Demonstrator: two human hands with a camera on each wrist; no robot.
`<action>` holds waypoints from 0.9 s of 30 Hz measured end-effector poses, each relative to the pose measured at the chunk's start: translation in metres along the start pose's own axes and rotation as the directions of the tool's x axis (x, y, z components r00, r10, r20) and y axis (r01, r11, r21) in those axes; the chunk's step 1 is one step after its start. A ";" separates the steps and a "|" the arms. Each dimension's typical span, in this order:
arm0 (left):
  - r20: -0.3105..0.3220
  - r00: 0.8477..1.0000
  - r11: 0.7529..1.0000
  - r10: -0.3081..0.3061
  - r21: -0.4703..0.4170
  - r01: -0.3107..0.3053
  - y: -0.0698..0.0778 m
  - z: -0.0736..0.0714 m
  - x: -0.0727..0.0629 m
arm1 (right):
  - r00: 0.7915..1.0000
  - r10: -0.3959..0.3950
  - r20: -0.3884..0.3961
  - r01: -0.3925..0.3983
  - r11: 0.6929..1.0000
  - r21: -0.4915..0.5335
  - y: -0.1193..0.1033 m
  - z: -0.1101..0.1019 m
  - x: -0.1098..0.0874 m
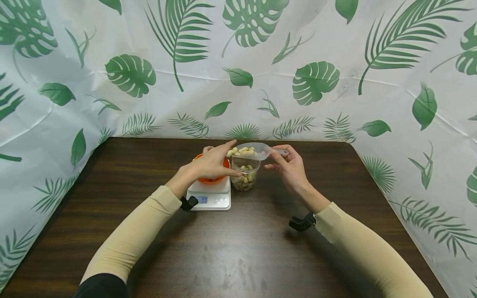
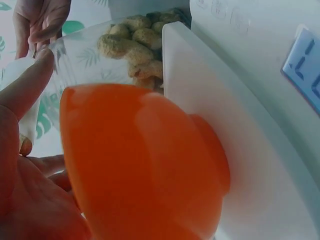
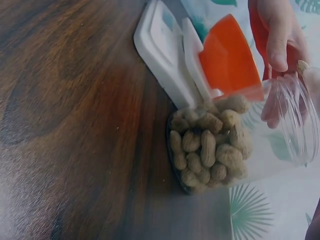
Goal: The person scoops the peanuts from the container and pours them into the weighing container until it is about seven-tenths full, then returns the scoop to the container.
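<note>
Clock taken from the head view, jar at centre. Grip of the right hand (image 1: 292, 169), at 3 o'clock: thumb and fingers pinch the handle of the scoop (image 1: 263, 150). Grip of the left hand (image 1: 208, 163), toward 10 o'clock: fingers extended, thumb held well apart from them and pointing to 3 o'clock across the near side of the jar rim; nothing is held. Cannot tell whether it touches jar or bowl. Scoop: translucent, roughly level, above the jar mouth, handle to 3 o'clock, lip to 9 o'clock beside the left fingertips. It carries a heap of scoop peanuts (image 1: 244, 150), pale, in their shells, some right at the lip. Jar (image 3: 265, 155): clear, upright, open at the top, ridged near the rim; jar peanuts (image 3: 207, 147), also unshelled, fill its lower part, with clear wall above them. Bowl (image 2: 135, 160): orange, smooth, footed, upright on the scale (image 1: 220, 201) at 9 o'clock, just beside the jar; its inside is mostly hidden by the left hand. Scale: white, display toward the person, reading apparently 77. Scale and jar both stand on the dark wood-grain worktop (image 1: 231, 248).
</note>
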State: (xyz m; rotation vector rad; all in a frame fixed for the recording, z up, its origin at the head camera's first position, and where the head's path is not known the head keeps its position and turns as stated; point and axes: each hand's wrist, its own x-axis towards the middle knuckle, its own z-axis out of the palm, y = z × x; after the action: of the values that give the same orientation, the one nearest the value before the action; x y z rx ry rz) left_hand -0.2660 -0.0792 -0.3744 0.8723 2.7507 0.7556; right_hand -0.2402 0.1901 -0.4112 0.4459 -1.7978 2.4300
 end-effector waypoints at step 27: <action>-0.024 0.998 0.998 -0.058 -0.020 0.057 -0.029 -0.018 -0.032 | 0.992 -0.032 0.125 0.046 0.993 -0.109 -0.002 0.026 0.011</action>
State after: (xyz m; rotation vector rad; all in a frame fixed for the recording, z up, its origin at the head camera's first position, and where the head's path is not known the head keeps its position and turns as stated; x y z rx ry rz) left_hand -0.2591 -0.1255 -0.3733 0.7815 2.7721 0.7869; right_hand -0.2450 0.1651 -0.3990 0.6261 -1.9417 2.3082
